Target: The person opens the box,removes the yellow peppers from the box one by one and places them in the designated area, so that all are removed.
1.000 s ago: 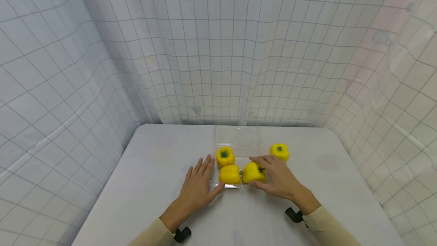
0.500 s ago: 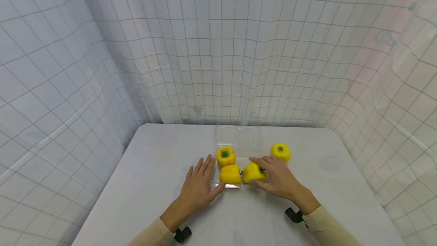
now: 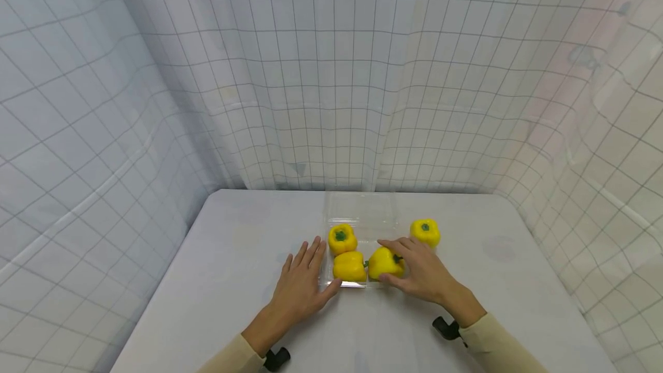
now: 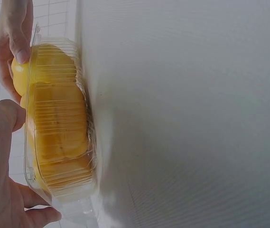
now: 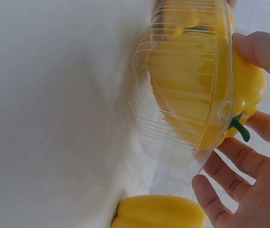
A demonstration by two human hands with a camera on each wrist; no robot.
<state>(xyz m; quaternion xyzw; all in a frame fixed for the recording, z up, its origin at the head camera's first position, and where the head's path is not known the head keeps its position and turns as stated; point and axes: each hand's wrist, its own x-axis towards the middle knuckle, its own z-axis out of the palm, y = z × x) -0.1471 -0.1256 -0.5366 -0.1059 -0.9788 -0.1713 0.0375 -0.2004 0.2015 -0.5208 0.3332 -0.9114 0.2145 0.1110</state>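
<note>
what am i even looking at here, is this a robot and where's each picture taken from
No robot: these are a person's two bare hands. The wide view comes from a camera on the head, looking forward and down; the two close ones come from cameras on the wrists and look turned sideways. On the white table stands a clear plastic box, its lid open on the far side. Two yellow peppers sit in its left half. The right hand grips a third pepper, also inside; a fourth pepper lies outside. The left hand rests at the box's left side.

A curtained booth: checked white sheeting (image 3: 331, 79) hangs round a white table (image 3: 248, 240).
</note>
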